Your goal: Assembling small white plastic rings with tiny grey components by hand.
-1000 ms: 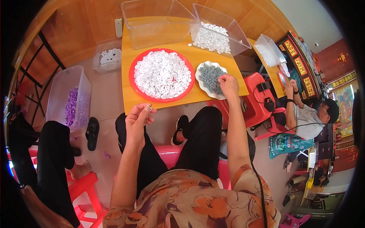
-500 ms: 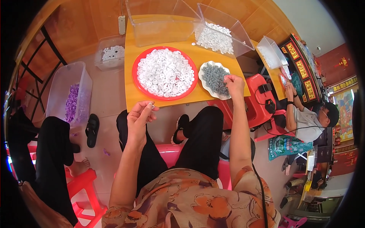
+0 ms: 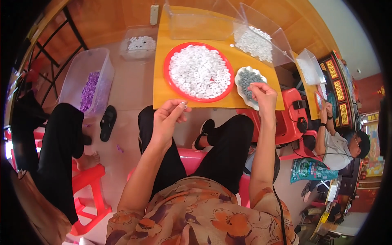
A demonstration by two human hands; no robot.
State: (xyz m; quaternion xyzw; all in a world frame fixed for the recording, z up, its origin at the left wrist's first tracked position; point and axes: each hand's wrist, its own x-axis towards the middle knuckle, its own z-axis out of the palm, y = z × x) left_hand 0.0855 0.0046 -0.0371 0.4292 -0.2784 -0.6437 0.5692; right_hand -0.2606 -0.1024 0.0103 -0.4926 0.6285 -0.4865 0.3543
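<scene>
My left hand [image 3: 168, 122] is raised just off the table's near edge, thumb and forefinger pinched on a small white ring-shaped piece [image 3: 185, 105]. Beyond it stands a round red plate [image 3: 167, 73] heaped with white plastic pieces [image 3: 198, 69], many of them ring-shaped. My right hand [image 3: 264, 99] reaches over a scalloped white dish [image 3: 240, 90] filled with small grey pieces [image 3: 246, 78]. Its fingers are pinched together at the right side of that pile. Whatever lies between those fingertips is hidden.
Transparent bins [image 3: 200, 26] stand along the table's [image 3: 163, 38] back, one holding white pieces [image 3: 255, 43]. On the floor at left are a tub [image 3: 107, 67] with purple pieces and a black slipper [image 3: 108, 122]. Red chairs [image 3: 281, 118] and a seated person [image 3: 337, 149] are at right.
The whole view has shifted, so the table and both hands appear farther right. My left hand keeps its pinch on the white piece. My right fingers stay at the dish, slightly nearer its middle.
</scene>
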